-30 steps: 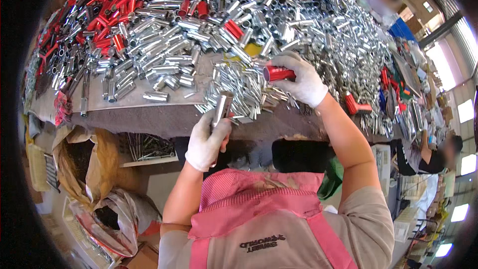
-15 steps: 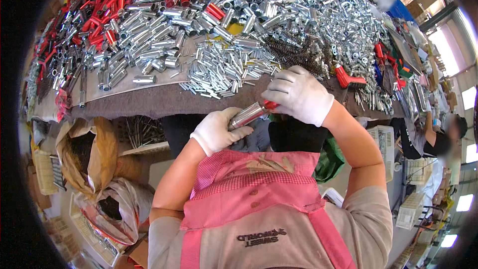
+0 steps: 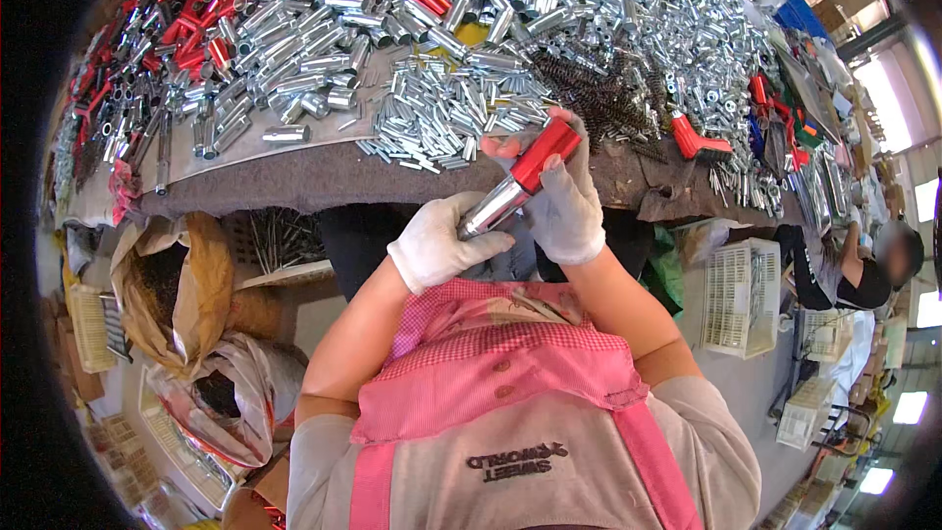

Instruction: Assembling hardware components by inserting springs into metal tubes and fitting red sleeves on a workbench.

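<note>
Both hands wear white gloves and share one object above my lap, a shiny metal tube [image 3: 498, 204] with a red sleeve [image 3: 546, 154] on its upper right end. My left hand [image 3: 430, 247] is closed around the tube's lower end. At the red end is my right hand [image 3: 571, 214], its thumb against the sleeve and fingers curled behind it. The palm of the right hand is partly hidden by the tube. Just beyond lies a heap of thin metal pins [image 3: 437, 108], with dark coil springs [image 3: 594, 88] to its right.
Chrome tubes [image 3: 304, 64] and red parts [image 3: 201, 10] cover the table's far left. A red angled piece [image 3: 697, 140] lies near small metal fittings [image 3: 741, 182]. Below the table edge stand open sacks [image 3: 177, 299] at left and a white crate [image 3: 741, 299] at right. Another person sits far right.
The red sleeve, mostly covered by my right hand before, now shows fully on the tube. My right hand has turned and come down beneath it; my left keeps its hold.
</note>
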Motion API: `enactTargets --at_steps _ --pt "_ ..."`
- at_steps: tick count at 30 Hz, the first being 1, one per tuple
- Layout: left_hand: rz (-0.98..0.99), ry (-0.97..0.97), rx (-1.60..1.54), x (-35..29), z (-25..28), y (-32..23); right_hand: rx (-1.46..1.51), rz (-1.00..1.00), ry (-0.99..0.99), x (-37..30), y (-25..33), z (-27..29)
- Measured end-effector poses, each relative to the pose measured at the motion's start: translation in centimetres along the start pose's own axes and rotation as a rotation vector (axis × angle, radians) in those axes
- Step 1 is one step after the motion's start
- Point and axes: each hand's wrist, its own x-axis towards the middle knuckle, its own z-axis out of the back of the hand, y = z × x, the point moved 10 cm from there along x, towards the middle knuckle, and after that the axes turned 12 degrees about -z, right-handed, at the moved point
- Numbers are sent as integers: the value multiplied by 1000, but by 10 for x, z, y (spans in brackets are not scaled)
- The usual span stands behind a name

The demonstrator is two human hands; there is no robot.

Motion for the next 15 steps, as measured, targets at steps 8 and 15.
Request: enactTargets --at_steps 8,15 --pt "-100 -141 263 -2 15 -3 -203 -63 -16 -12 -11 14" --pt "-90 -55 265 -1 10 7 -511 -109 67 -15 -10 10"
